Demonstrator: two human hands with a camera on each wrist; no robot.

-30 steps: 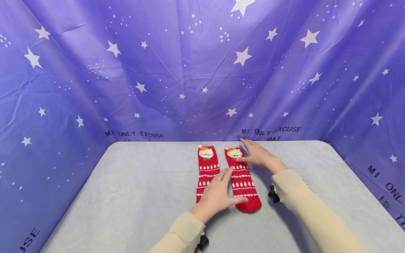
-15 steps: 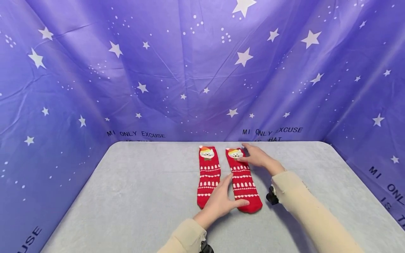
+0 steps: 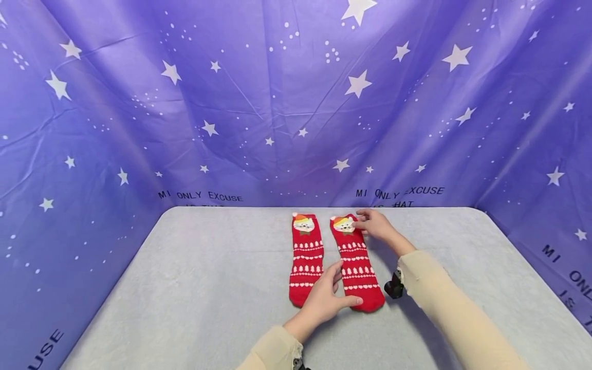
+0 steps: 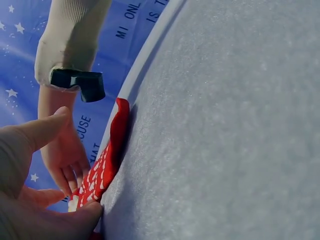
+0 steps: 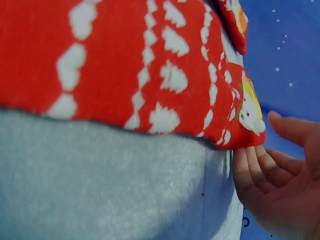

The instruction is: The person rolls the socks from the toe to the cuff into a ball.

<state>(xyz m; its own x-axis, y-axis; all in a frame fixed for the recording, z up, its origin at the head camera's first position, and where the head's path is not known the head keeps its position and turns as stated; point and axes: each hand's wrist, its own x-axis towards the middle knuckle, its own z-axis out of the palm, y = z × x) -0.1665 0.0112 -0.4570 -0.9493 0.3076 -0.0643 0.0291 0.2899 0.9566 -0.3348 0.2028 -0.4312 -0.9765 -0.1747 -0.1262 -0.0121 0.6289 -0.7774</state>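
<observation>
Two red knitted socks with white patterns and a cat face at the cuff lie side by side, toes toward me: the left sock and the right sock. My left hand spreads around the foot of the right sock, its fingers at the left edge and its thumb over the toe. In the left wrist view that thumb stands off the fabric. At the right sock's cuff is my right hand. The right wrist view shows its fingertips at the cuff's underside, the thumb apart above.
A grey cloth-covered table carries the socks. Behind it and along both sides hangs a purple-blue curtain with white stars and black lettering. A black wrist camera sits under my right sleeve.
My right hand's fingers have drawn in closer to the cuff of the right sock. The left hand has shifted slightly toward me, baring the left sock's toe.
</observation>
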